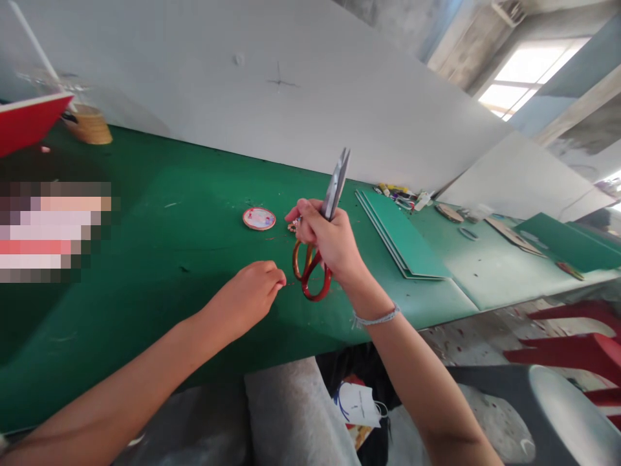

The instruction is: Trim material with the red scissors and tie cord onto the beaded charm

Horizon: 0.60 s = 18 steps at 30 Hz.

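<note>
the right hand has its fingers clamped around the scissors, blades up and nearly together above the green worktop, near a round disc, while the left hand has its fingers curled together, on what i cannot tell.

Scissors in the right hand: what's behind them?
Behind the scissors are the green tabletop and pale panel; anything the scissors or right hand cover can't be seen.
</note>
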{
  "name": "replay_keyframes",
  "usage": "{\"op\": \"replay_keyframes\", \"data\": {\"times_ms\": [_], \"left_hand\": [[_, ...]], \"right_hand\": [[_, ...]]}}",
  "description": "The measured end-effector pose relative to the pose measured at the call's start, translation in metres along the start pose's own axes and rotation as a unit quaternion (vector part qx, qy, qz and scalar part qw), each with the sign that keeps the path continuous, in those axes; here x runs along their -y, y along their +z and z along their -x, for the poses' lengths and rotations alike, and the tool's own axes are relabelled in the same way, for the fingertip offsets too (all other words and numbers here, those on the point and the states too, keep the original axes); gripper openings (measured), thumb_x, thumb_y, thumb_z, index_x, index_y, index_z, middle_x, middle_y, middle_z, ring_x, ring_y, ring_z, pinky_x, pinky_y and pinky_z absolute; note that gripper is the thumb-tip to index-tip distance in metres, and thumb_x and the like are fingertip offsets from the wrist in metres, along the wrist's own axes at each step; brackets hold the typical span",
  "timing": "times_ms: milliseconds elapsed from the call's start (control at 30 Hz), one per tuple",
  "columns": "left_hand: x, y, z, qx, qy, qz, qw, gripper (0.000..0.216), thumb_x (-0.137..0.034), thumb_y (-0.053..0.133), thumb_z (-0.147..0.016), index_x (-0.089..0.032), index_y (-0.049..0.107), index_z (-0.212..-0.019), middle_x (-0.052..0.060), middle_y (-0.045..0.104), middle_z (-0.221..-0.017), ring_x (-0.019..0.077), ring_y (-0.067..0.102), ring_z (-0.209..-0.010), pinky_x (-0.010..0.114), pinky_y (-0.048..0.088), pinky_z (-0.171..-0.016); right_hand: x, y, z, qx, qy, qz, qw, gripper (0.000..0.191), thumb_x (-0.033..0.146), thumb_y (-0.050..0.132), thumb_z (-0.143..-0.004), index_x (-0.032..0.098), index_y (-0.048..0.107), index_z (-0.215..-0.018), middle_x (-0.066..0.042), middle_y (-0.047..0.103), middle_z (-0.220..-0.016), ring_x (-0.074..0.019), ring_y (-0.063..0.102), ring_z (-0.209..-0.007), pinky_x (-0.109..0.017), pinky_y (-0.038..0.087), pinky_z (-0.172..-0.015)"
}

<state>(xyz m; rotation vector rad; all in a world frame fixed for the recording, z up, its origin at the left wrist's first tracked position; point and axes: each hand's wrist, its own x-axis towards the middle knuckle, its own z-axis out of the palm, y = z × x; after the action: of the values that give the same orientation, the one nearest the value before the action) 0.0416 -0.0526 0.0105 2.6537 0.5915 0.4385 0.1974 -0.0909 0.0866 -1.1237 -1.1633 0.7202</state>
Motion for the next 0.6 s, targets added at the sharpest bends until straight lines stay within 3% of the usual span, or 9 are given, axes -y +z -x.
{"op": "replay_keyframes", "data": {"times_ms": [133,367,600], "left_hand": [[-0.002,-0.001,0.002,-0.004,0.019,-0.006,1.0,0.025,-0.015,0.04,-0.095,-0.018,0.065,-0.09,0.005,0.062,-0.09,0.0195,0.061,-0.09,0.034,0.049,-0.081],[-0.002,0.001,0.001,-0.016,0.047,-0.056,0.997,0.025,-0.016,0.041,-0.095,-0.016,0.066,-0.092,0.008,0.064,-0.094,0.0214,0.061,-0.092,0.038,0.05,-0.085],[-0.001,0.001,0.001,-0.025,0.064,-0.081,0.994,0.024,-0.021,0.042,-0.096,-0.018,0.066,-0.094,0.007,0.063,-0.094,0.0211,0.061,-0.093,0.036,0.05,-0.082]], "right_hand": [[0.002,-0.012,-0.004,-0.02,0.004,-0.003,1.0,0.041,0.052,0.064,-0.084,0.018,0.059,-0.062,0.008,0.034,-0.043,-0.0067,0.031,-0.043,-0.026,0.031,-0.049],[-0.025,-0.025,0.004,-0.047,0.047,-0.03,0.997,0.039,0.05,0.066,-0.082,0.016,0.061,-0.064,0.009,0.033,-0.041,-0.0066,0.028,-0.042,-0.026,0.027,-0.047],[-0.019,-0.027,0.013,-0.041,0.056,-0.033,0.997,0.04,0.053,0.067,-0.08,0.018,0.058,-0.062,0.009,0.033,-0.04,-0.0069,0.029,-0.042,-0.027,0.029,-0.048]]}}
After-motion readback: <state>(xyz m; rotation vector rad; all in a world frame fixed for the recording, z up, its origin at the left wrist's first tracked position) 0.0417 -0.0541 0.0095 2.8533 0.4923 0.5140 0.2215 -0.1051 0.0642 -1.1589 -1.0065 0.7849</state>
